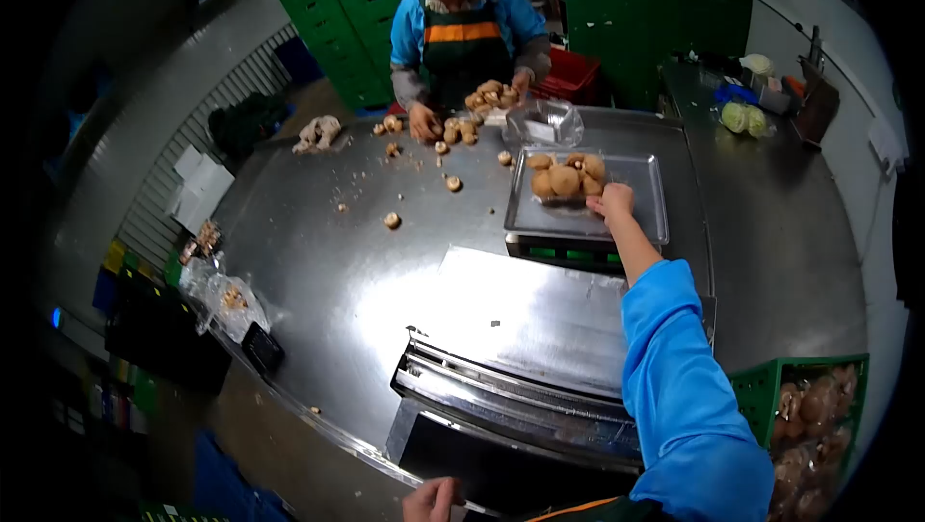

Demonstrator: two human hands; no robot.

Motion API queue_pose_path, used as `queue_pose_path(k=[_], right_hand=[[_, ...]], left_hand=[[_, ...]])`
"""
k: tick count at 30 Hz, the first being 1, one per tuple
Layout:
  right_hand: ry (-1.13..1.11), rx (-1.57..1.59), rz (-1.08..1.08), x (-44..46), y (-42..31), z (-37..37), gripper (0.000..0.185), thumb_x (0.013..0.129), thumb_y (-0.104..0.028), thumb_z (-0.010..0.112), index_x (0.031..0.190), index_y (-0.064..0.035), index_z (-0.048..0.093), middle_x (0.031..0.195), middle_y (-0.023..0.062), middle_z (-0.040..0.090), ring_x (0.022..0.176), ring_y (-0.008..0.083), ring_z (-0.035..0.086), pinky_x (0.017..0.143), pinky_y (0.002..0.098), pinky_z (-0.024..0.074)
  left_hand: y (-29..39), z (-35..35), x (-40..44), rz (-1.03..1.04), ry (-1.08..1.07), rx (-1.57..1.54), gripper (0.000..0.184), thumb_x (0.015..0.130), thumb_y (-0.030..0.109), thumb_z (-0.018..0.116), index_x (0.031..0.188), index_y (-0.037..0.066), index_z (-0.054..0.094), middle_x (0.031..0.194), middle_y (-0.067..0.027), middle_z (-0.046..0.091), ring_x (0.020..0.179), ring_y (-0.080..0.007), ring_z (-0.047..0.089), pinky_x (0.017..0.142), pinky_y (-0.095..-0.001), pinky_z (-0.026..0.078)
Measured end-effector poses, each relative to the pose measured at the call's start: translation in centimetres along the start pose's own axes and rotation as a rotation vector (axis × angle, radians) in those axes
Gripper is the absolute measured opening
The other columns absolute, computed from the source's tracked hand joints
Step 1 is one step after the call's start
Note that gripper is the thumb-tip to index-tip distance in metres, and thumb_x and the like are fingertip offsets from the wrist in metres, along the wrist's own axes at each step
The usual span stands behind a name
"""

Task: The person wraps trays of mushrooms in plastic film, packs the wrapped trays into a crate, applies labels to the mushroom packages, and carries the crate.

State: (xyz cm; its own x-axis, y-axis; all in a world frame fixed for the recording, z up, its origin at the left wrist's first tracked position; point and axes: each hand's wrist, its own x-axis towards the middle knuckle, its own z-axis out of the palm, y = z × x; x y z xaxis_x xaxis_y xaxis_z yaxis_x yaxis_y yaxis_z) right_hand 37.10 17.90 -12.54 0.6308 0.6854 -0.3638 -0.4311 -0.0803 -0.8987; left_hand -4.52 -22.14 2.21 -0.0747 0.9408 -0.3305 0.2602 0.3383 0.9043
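Nearest the camera, at the bottom edge, are the left hand (432,501), a strip of dark apron with orange trim, and the right arm in a rolled-up blue sleeve (674,368). The left hand is cut off by the frame; its fingers look curled, but I cannot tell whether they hold anything.

The right hand (614,202) reaches out over a metal tray (631,219), its fingers drawn close together at the near right corner of a pack of brown mushrooms (566,179). The hand hides that corner, so I cannot tell whether they pinch it. The pack sits in the tray, towards its left side; the tray rests on a dark and green base (568,250), mostly hidden.

The table (318,223) is grey metal, with strong glare in the middle and scattered crumbs. Loose mushrooms (392,220) lie left of the tray, and a clear plastic container (544,124) stands just behind it. A black-topped machine with metal rollers (511,382) is at the near side. Across the table, a person in a dark apron (467,50) has both hands at more mushrooms. Green crates (337,21) stand behind, and a green crate of bagged mushrooms (809,416) is at lower right. The frame's edges fall into blackness.
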Motion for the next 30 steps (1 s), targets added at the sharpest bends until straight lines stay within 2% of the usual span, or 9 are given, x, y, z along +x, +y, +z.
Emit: queue_pose_path(k=[3, 7, 8, 11, 14, 16, 21, 25, 30], right_hand=[[-0.010, 0.083, 0.002, -5.7, -2.4, -1.2, 0.025, 0.085, -0.004, 0.038, 0.107, 0.0068, 0.041, 0.092, 0.0228, 0.054, 0.070, 0.0323, 0.063, 0.058, 0.0367, 0.0565], [-0.154, 0.107, 0.013, -15.0, -4.6, -5.0, 0.029, 0.086, 0.000, 0.037, 0.114, 0.0053, 0.036, 0.097, 0.0232, 0.051, 0.080, 0.0348, 0.062, 0.065, 0.0388, 0.0571], [-0.184, 0.107, 0.055, -17.9, -5.0, -6.4, 0.029, 0.085, 0.001, 0.037, 0.114, 0.0051, 0.035, 0.099, 0.0228, 0.050, 0.082, 0.0350, 0.062, 0.066, 0.0394, 0.0571], [-0.159, 0.062, 0.125, -27.2, -4.1, -10.0, 0.029, 0.084, 0.004, 0.037, 0.113, 0.0051, 0.035, 0.100, 0.0207, 0.049, 0.086, 0.0355, 0.061, 0.068, 0.0393, 0.0570], [-0.106, 0.074, 0.165, -33.7, -2.0, -12.2, 0.026, 0.083, 0.005, 0.039, 0.110, 0.0047, 0.039, 0.102, 0.0191, 0.048, 0.086, 0.0356, 0.061, 0.071, 0.0374, 0.0567], [-0.152, 0.041, 0.189, -35.8, -1.6, -13.6, 0.033, 0.084, 0.000, 0.044, 0.117, 0.0043, 0.039, 0.113, 0.0203, 0.044, 0.087, 0.0311, 0.061, 0.071, 0.0335, 0.0556], [-0.015, -0.979, -0.772, -35.5, -1.2, -15.5, 0.046, 0.086, -0.023, 0.051, 0.122, 0.0048, 0.040, 0.127, 0.0197, 0.037, 0.104, 0.0283, 0.051, 0.088, 0.0358, 0.0419], [-0.106, -1.239, -0.870, -35.1, 0.8, -12.4, 0.073, 0.084, -0.045, 0.049, 0.130, 0.0076, 0.026, 0.131, 0.0234, 0.035, 0.124, 0.0357, 0.031, 0.104, 0.0483, 0.0146], [-0.062, -1.545, -0.912, -35.6, 0.1, -13.1, 0.091, 0.077, -0.056, 0.053, 0.135, 0.0036, 0.017, 0.136, 0.0241, 0.025, 0.130, 0.0379, 0.013, 0.104, 0.0502, 0.0104]], left_hand=[[0.5, -0.8, 1.8, -0.053, -0.125, 0.011, 0.020, 0.089, 0.018, 0.050, 0.090, 0.004, 0.063, 0.074, -0.0056, 0.059, 0.071, -0.0140, 0.054, 0.070, -0.0275, 0.043], [0.9, -1.4, 7.6, 0.516, -0.297, 0.151, 0.011, 0.086, 0.006, 0.052, 0.087, -0.001, 0.060, 0.070, -0.0077, 0.061, 0.067, -0.0156, 0.060, 0.061, -0.0256, 0.046], [2.6, -1.0, 8.8, 0.664, -0.293, 0.190, 0.013, 0.082, 0.005, 0.058, 0.094, -0.001, 0.061, 0.087, -0.0118, 0.063, 0.079, -0.0212, 0.061, 0.070, -0.0272, 0.047], [6.6, 1.8, 13.0, 1.050, -0.336, 0.348, 0.059, 0.079, 0.018, 0.065, 0.127, -0.002, 0.037, 0.128, -0.0214, 0.041, 0.120, -0.0355, 0.038, 0.098, -0.0399, 0.030], [6.7, 7.8, 17.9, 1.245, -0.251, 0.506, 0.099, 0.068, 0.047, 0.069, 0.135, -0.004, 0.018, 0.136, -0.0330, 0.018, 0.126, -0.0472, 0.018, 0.102, -0.0508, 0.017], [4.3, 11.0, 20.3, 1.115, -0.428, 0.601, 0.104, 0.063, 0.053, 0.070, 0.134, -0.002, 0.019, 0.133, -0.0346, 0.019, 0.126, -0.0468, 0.018, 0.102, -0.0520, 0.016], [3.8, 11.9, 20.4, 1.228, -0.424, 0.735, 0.101, 0.067, 0.060, 0.063, 0.136, 0.001, 0.020, 0.136, -0.0309, 0.018, 0.127, -0.0432, 0.020, 0.103, -0.0488, 0.013], [4.2, 13.7, 21.8, 1.251, -0.567, 0.652, 0.094, 0.071, 0.060, 0.059, 0.135, 0.003, 0.021, 0.136, -0.0308, 0.018, 0.128, -0.0432, 0.017, 0.103, -0.0516, 0.013], [5.0, 12.1, 21.2, 1.229, -0.594, 0.811, 0.094, 0.071, 0.061, 0.058, 0.137, 0.005, 0.020, 0.138, -0.0301, 0.016, 0.130, -0.0433, 0.016, 0.103, -0.0530, 0.013]])
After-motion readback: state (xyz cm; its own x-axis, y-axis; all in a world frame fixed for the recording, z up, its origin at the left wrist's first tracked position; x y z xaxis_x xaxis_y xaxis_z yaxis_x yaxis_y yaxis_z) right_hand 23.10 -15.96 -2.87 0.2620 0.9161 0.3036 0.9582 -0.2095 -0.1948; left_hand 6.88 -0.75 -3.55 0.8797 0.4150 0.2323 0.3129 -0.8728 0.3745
